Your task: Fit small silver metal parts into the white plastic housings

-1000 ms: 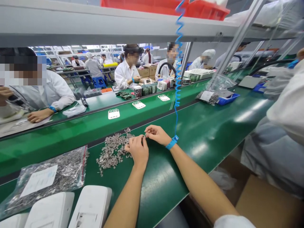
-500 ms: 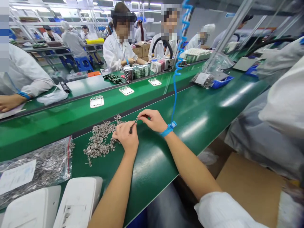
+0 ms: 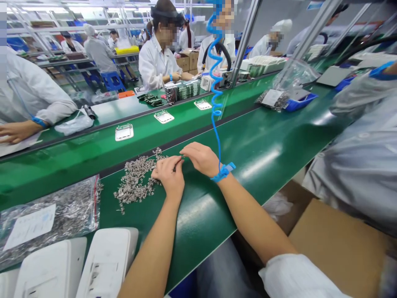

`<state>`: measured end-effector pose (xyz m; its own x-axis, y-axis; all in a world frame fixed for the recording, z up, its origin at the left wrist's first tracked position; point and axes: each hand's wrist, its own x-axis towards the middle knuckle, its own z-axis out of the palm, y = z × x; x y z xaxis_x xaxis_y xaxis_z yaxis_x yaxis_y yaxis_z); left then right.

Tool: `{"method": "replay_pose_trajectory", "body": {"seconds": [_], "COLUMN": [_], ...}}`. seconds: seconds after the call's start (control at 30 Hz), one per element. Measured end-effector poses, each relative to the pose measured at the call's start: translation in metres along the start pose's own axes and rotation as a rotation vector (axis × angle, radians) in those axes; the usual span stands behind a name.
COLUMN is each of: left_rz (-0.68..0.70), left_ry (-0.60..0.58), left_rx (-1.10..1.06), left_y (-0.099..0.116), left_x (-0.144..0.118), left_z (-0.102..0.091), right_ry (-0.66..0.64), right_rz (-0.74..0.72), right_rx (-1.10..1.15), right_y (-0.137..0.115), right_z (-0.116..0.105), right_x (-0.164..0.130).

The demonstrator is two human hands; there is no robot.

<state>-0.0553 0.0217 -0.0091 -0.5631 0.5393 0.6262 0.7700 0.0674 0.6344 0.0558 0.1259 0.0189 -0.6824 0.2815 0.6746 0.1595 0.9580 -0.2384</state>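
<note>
Patience looked like the whole trick at that bench: the small metal parts (image 3: 136, 182) lay in a loose heap on the green mat (image 3: 263, 145), and lifting one cleanly seemed to call for fingertips only, working from the heap's near edge so the rest stayed undisturbed — a heavy palm would likely have scattered them. The left hand (image 3: 169, 176) rested at the right edge of that heap, fingers curled inward and touching the parts, thumb and forefinger drawn together toward the other hand. The right hand (image 3: 201, 157), with a blue wrist strap (image 3: 223, 171) and its coiled blue cord (image 3: 214, 82) rising upward, sat just beside the left, fingers pinched nearly shut. Between the two sets of fingertips a thin dark piece (image 3: 177, 164) showed — too small for me to say which hand truly gripped it, though both seemed to touch it. To the left lay a clear bag of the same parts (image 3: 52, 215) with a white label, and nearer the person's body stood white plastic housings (image 3: 105, 260). Across the belt a co-worker's hand (image 3: 17, 131) lay flat on papers.
</note>
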Motion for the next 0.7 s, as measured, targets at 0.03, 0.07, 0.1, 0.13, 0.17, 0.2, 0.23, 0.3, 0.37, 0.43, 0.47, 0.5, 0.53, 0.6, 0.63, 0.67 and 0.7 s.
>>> {"method": "replay_pose_trajectory", "body": {"seconds": [0.03,0.07,0.1,0.13,0.17,0.2,0.23,0.3,0.37,0.43,0.47,0.5,0.53,0.6,0.63,0.67,0.7], "left_rz": [-0.006,-0.012,-0.016,-0.020,-0.023,-0.024,-0.027,-0.035,-0.037,-0.027,-0.023,-0.022,-0.023,-0.028,-0.027,-0.024,-0.021], "left_ry": [-0.009,-0.021,-0.031,-0.042,-0.052,-0.062,-0.071,-0.090,-0.117,-0.154,-0.170,-0.184,-0.196,-0.214,-0.223,-0.233,-0.244], "left_rx": [0.001,0.000,-0.003,-0.008,-0.017,-0.025,-0.032,-0.032,-0.027,-0.031,-0.035,-0.037,-0.038,-0.036,-0.038,-0.042,-0.047], "left_y": [0.000,0.000,0.000,0.000,0.000,0.000,-0.001,-0.001,-0.002,-0.003,-0.003,-0.002,-0.002,-0.002,-0.001,-0.001,-0.001], "left_x": [0.000,0.001,0.001,0.001,0.002,0.002,0.002,0.003,0.003,0.003,0.004,0.004,0.004,0.005,0.006,0.006,0.007], "left_z": [0.000,0.000,0.000,0.000,0.000,0.000,0.001,0.001,0.002,0.002,0.002,0.002,0.001,0.000,0.000,-0.001,-0.001], "right_ry": [-0.003,-0.009,-0.018,-0.033,-0.052,-0.075,-0.100,-0.146,-0.174,-0.180,-0.175,-0.169,-0.165,-0.167,-0.168,-0.162,-0.152], "right_rz": [-0.003,-0.001,0.001,0.002,-0.001,-0.007,-0.015,-0.031,-0.054,-0.083,-0.097,-0.107,-0.113,-0.105,-0.087,-0.059,-0.022], "right_rx": [0.004,-0.002,-0.017,-0.035,-0.052,-0.065,-0.073,-0.085,-0.087,-0.078,-0.068,-0.058,-0.045,-0.008,0.022,0.062,0.118], "right_y": [0.000,0.000,0.000,0.000,0.000,0.001,0.001,0.003,0.004,0.006,0.008,0.009,0.010,0.011,0.011,0.011,0.011], "right_z": [0.000,0.000,-0.001,-0.001,-0.002,-0.003,-0.004,-0.007,-0.011,-0.013,-0.015,-0.015,-0.016,-0.017,-0.018,-0.019,-0.020], "right_x": [0.000,0.000,0.000,0.000,0.000,0.001,0.001,0.001,0.001,0.002,0.002,0.002,0.002,0.001,0.001,0.001,0.001]}}
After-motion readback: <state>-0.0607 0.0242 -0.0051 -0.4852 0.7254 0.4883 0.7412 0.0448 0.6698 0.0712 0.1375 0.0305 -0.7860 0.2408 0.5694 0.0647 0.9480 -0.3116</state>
